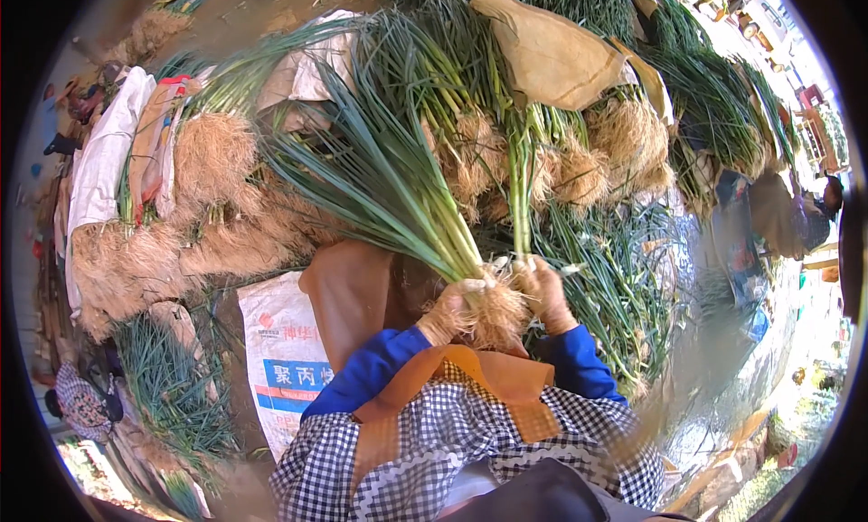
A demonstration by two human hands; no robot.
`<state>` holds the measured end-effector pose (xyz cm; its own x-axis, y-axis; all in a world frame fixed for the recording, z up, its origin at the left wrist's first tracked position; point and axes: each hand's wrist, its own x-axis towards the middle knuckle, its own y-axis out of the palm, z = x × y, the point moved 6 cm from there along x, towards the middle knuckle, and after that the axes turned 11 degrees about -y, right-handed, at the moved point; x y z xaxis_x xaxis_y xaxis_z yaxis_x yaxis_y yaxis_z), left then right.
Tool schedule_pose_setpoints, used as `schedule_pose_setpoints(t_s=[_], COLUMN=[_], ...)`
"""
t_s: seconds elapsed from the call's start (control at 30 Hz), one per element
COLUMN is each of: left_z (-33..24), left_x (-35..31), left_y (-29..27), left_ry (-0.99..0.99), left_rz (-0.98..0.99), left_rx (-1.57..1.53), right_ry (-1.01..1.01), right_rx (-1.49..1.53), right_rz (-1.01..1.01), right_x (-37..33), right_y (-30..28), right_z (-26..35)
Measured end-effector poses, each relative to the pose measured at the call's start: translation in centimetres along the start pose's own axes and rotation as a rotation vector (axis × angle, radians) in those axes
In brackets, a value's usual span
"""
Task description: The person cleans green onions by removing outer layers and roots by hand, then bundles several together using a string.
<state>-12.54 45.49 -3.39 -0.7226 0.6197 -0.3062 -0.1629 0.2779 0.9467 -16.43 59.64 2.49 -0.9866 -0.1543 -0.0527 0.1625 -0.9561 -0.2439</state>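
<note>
My left hand [445, 314] is closed around a thick bunch of green onions [425, 197], gripping it low on the pale stems, just above the tangled tan roots. The long green leaves fan out up and to the left. Close beside it on the right, my right hand [548, 298] pinches the white base of a few thinner green onion stalks [522, 201] that point away from me. Its fingertips almost meet the roots of the bunch. Part of each palm is hidden.
Rooted bundles of green onions [217, 165] lie in a row at the far side, some under brown paper [551, 52]. Loose green onions [601, 278] spread on the right, with more at lower left. A printed white sack [276, 341] lies on the left. People are farther off at both sides.
</note>
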Motion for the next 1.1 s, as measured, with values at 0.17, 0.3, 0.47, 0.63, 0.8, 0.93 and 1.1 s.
schedule_pose_setpoints(t_s=[0.17,0.3,0.47,0.63,0.8,0.93,1.1], left_z=[1.9,1.8,1.2,2.4,1.0,2.0,0.9], left_x=[0.7,0.6,0.5,1.8,-0.6,1.4,1.3], left_y=[0.6,1.0,0.5,1.9,1.1,-1.1,-1.0], left_ry=[-0.115,-0.08,0.004,-0.069,0.014,0.081,0.22], left_rz=[0.027,-0.052,0.001,0.167,-0.146,-0.23,-0.409], left_rx=[-0.033,0.034,-0.023,-0.035,0.081,0.172,0.41], right_ry=[-0.255,0.091,0.076,0.158,0.181,-0.017,-0.082], right_rx=[-0.607,0.124,0.338,-0.441,-1.041,-0.805,-1.075], right_rz=[0.128,-0.039,0.03,-0.46,-0.347,0.005,0.083], right_x=[0.8,6.9,7.9,1.1,3.1,10.4,12.3], right_y=[-1.2,-2.6,2.9,-17.4,-12.0,-1.7,1.3], right_z=[0.8,-0.8,-2.9,-17.3,-2.3,4.5,4.4])
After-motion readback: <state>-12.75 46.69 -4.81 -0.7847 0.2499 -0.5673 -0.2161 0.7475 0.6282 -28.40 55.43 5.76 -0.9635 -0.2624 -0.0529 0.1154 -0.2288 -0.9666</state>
